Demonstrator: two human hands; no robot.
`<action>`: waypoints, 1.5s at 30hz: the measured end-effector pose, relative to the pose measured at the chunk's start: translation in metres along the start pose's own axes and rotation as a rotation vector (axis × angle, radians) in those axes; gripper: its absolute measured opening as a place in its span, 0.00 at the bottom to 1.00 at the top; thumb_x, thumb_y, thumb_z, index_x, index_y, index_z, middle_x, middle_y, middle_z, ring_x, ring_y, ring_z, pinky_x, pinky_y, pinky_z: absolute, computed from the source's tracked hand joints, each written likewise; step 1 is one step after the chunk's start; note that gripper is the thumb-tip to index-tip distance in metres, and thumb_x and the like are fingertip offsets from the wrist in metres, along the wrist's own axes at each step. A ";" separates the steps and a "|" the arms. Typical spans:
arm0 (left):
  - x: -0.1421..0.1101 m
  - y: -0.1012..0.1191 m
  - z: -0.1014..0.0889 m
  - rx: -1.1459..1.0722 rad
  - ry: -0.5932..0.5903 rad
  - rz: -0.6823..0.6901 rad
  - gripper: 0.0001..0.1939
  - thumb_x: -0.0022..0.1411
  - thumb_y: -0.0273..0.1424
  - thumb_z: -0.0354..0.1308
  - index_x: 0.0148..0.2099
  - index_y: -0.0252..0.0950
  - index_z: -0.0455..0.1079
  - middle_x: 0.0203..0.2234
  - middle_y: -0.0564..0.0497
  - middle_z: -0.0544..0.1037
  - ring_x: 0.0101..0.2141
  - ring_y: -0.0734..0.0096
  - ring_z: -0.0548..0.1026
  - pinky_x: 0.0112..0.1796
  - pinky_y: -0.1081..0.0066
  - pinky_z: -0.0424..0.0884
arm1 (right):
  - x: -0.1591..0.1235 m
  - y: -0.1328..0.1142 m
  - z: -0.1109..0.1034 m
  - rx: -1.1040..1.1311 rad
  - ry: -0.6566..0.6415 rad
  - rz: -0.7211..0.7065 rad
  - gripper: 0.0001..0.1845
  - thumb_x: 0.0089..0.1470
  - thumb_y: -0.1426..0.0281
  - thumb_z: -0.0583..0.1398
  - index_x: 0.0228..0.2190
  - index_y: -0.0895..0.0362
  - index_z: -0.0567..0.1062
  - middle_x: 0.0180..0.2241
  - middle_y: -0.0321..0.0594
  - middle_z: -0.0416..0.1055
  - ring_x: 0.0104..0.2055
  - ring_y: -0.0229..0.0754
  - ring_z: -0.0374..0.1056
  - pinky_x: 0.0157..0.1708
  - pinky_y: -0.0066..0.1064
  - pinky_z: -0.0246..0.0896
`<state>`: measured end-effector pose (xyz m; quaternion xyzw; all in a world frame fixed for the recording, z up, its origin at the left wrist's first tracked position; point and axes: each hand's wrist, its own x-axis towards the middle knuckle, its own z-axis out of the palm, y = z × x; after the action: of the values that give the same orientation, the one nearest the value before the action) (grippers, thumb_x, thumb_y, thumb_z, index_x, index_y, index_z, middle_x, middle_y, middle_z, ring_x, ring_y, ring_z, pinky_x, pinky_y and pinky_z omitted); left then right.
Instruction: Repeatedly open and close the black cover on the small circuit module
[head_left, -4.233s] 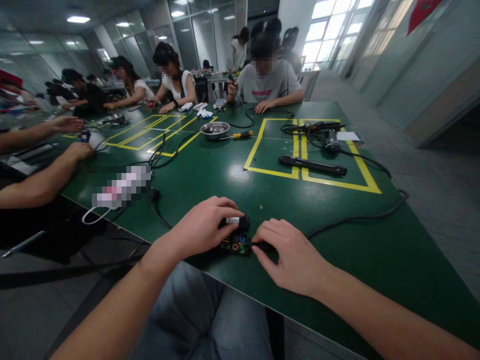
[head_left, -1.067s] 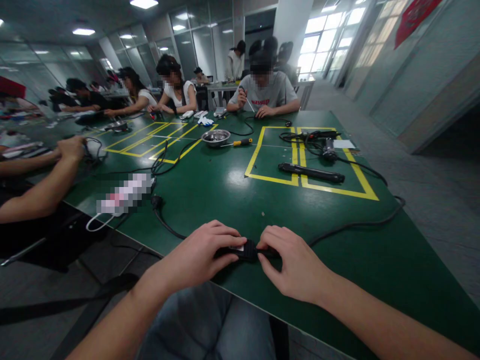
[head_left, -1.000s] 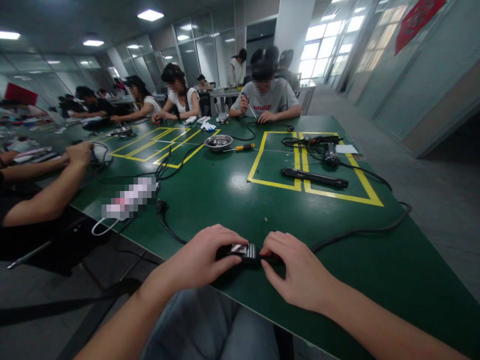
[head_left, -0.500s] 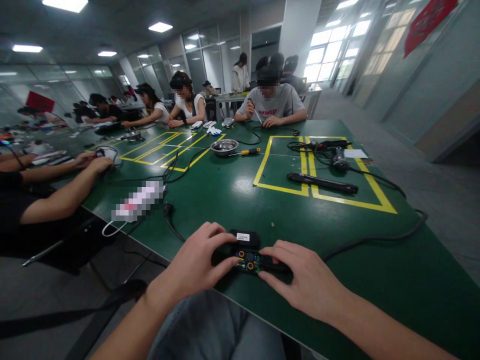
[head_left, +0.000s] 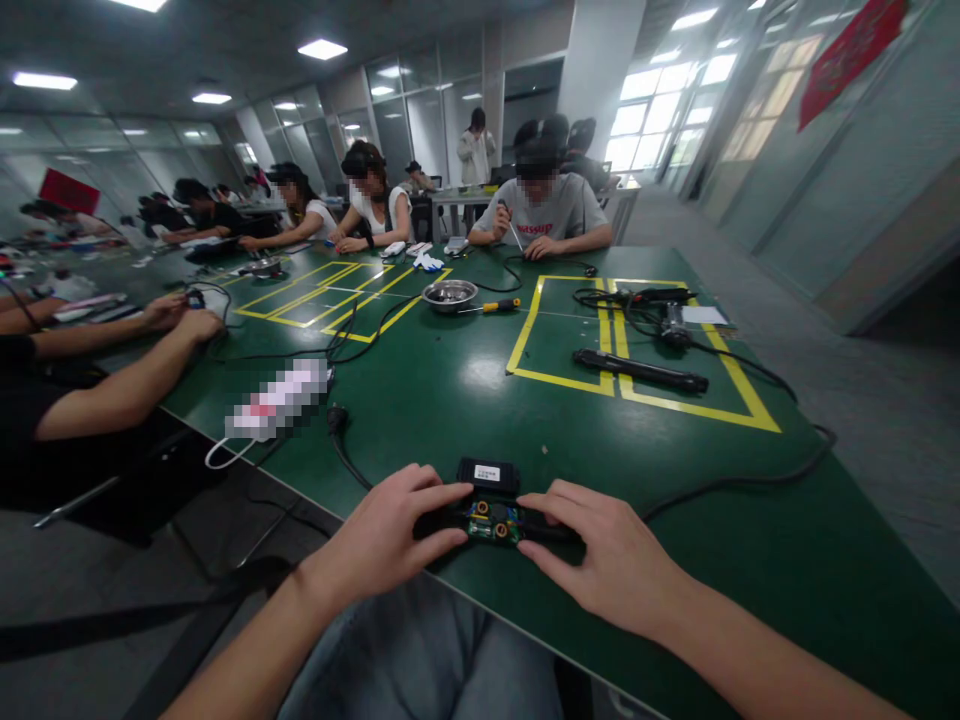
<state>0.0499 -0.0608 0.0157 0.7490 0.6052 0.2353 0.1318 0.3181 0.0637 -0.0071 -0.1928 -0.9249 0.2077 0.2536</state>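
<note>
A small green circuit board (head_left: 493, 521) with copper-wound coils lies low over the near table edge, with black cable at both ends. My left hand (head_left: 394, 525) grips its left end, forefinger at the far side and thumb at the near side. On the right end, my right hand (head_left: 604, 550) has it between thumb and forefinger. Just beyond the board is a black plastic cover (head_left: 487, 474) with a white label. The undersides of the board and the cable ends are hidden by my hands.
Yellow tape marks the green table (head_left: 480, 420). Beyond are a black wand-shaped tool (head_left: 640, 371), tangled cables, a metal bowl (head_left: 448, 294) and a screwdriver (head_left: 499, 305). A plug (head_left: 337, 420) and power strip (head_left: 277, 400) lie left. A co-worker's hands (head_left: 187, 318) are at far left.
My left thumb has drawn back from over the board to its near left corner, and the left hand has shifted slightly. My right hand stays at the right end.
</note>
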 end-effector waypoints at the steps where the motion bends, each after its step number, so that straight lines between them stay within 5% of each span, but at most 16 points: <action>1: -0.001 0.000 0.000 -0.041 0.014 0.011 0.18 0.74 0.32 0.66 0.64 0.41 0.77 0.45 0.47 0.81 0.45 0.60 0.79 0.45 0.65 0.75 | 0.000 -0.001 -0.002 0.024 0.007 -0.008 0.12 0.62 0.72 0.66 0.48 0.55 0.80 0.36 0.39 0.77 0.34 0.45 0.77 0.33 0.35 0.71; 4: -0.003 -0.001 -0.001 -0.131 0.056 0.053 0.09 0.76 0.26 0.61 0.53 0.39 0.80 0.44 0.47 0.82 0.45 0.63 0.79 0.46 0.67 0.75 | 0.001 -0.001 -0.005 0.081 0.023 -0.036 0.06 0.66 0.74 0.59 0.41 0.54 0.77 0.34 0.38 0.76 0.32 0.43 0.75 0.32 0.34 0.68; 11: 0.010 0.006 -0.011 0.011 0.066 0.083 0.07 0.73 0.26 0.64 0.43 0.40 0.83 0.46 0.46 0.82 0.47 0.59 0.78 0.48 0.61 0.74 | 0.002 0.001 -0.004 0.035 0.020 -0.070 0.06 0.66 0.75 0.58 0.36 0.54 0.74 0.34 0.39 0.76 0.35 0.46 0.74 0.35 0.36 0.65; 16: 0.044 0.011 -0.003 0.005 0.038 0.070 0.12 0.73 0.24 0.63 0.54 0.42 0.84 0.56 0.45 0.82 0.54 0.56 0.79 0.57 0.56 0.75 | 0.003 -0.003 -0.005 0.027 0.022 -0.063 0.05 0.63 0.76 0.59 0.36 0.54 0.74 0.34 0.40 0.76 0.36 0.46 0.73 0.36 0.37 0.64; 21: 0.061 0.003 0.004 0.044 -0.001 0.007 0.11 0.71 0.25 0.67 0.53 0.42 0.84 0.51 0.46 0.85 0.52 0.55 0.80 0.57 0.55 0.77 | 0.003 -0.003 -0.004 0.022 0.014 -0.049 0.05 0.60 0.77 0.61 0.36 0.54 0.73 0.34 0.39 0.76 0.35 0.46 0.71 0.36 0.37 0.61; 27: 0.052 -0.004 0.000 0.020 0.011 0.011 0.17 0.72 0.24 0.65 0.60 0.41 0.79 0.53 0.46 0.83 0.53 0.58 0.81 0.57 0.59 0.78 | 0.004 -0.003 -0.003 -0.007 0.011 -0.028 0.05 0.60 0.77 0.61 0.36 0.54 0.73 0.34 0.39 0.76 0.36 0.46 0.71 0.36 0.38 0.61; 34: 0.018 0.006 0.005 0.046 0.228 0.071 0.13 0.75 0.30 0.61 0.58 0.40 0.79 0.53 0.42 0.81 0.52 0.56 0.79 0.54 0.57 0.79 | 0.001 -0.006 -0.004 -0.023 -0.009 0.018 0.11 0.60 0.71 0.67 0.46 0.55 0.79 0.36 0.40 0.78 0.37 0.47 0.74 0.38 0.40 0.65; 45: 0.000 0.003 0.008 0.129 0.083 0.093 0.16 0.77 0.36 0.60 0.61 0.40 0.80 0.40 0.45 0.80 0.40 0.61 0.78 0.39 0.66 0.75 | 0.000 -0.001 -0.001 -0.038 -0.050 0.017 0.14 0.61 0.72 0.70 0.49 0.55 0.82 0.39 0.42 0.81 0.39 0.49 0.78 0.39 0.40 0.73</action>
<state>0.0565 -0.0606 0.0107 0.7727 0.5888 0.2326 0.0468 0.3182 0.0631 -0.0057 -0.2001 -0.9331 0.1969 0.2249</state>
